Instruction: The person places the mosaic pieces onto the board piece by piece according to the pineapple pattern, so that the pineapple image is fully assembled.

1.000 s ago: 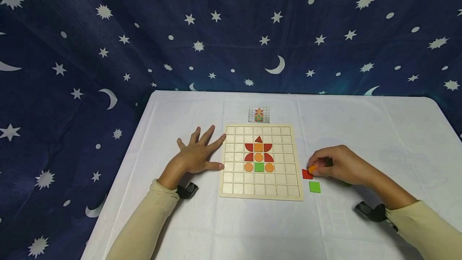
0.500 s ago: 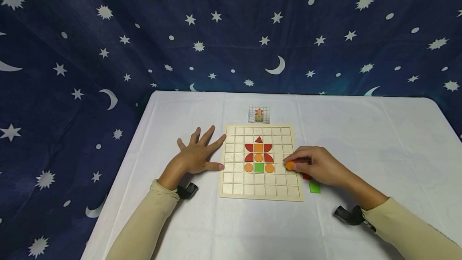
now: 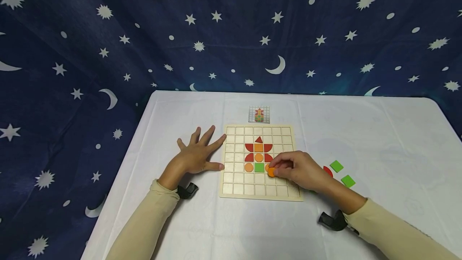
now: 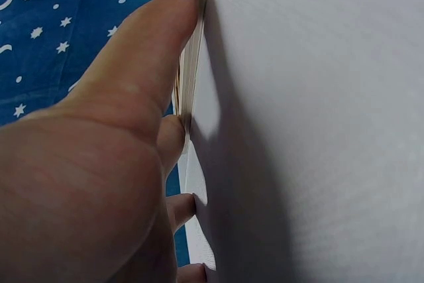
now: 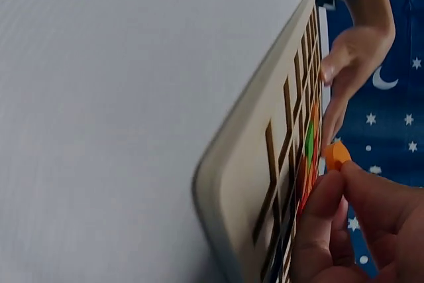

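My right hand (image 3: 301,167) pinches an orange tile (image 3: 271,172) between thumb and fingertips, over the wooden grid board (image 3: 234,187). In the right wrist view, the orange tile (image 5: 337,155) sticks out beyond the fingertips above the cells. On the board lie a red triangle (image 3: 258,139), red quarter-round tiles (image 3: 249,147), an orange square (image 3: 258,147), orange circles (image 3: 248,167) and a green square (image 3: 259,167). The held tile partly covers the rightmost circle. With fingers spread, my left hand (image 3: 195,157) rests on the table, its thumb and index fingertip at the board's left edge.
A small printed card (image 3: 258,114) with a coloured grid pattern lies behind the board. Right of the board, partly behind my right hand, are a green tile (image 3: 337,166), another green tile (image 3: 348,181) and a red piece (image 3: 328,171). White cloth (image 3: 390,139) covers the table.
My right hand has carried the orange tile leftward from the loose pieces, over the board's right side, to beside the rightmost orange circle. The left hand has stayed put.
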Motion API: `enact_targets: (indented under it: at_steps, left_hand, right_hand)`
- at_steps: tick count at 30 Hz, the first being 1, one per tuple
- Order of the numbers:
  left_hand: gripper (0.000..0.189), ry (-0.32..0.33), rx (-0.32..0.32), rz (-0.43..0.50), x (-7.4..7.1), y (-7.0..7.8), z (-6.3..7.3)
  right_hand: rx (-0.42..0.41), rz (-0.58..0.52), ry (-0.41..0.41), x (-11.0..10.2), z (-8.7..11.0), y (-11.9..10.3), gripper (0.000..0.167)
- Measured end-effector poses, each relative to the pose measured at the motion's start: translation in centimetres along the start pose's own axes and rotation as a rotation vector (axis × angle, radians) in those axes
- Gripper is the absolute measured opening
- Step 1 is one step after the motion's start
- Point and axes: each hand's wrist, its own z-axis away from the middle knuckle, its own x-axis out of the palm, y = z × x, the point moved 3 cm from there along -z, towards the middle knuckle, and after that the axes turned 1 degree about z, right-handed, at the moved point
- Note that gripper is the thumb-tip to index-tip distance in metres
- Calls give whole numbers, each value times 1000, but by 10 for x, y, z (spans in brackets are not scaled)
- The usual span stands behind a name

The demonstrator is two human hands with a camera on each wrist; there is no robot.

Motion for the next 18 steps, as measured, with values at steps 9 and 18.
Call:
enact_targets:
  at_steps: [9, 18]
  left_hand:
    - [101, -3, -1, 4, -1, 0, 1]
    - [101, 1, 2, 3, 0, 0, 1]
  right_hand:
    - [-58, 32, 27, 17, -4, -10, 13]
    - [-112, 77, 57, 26, -6, -18, 13]
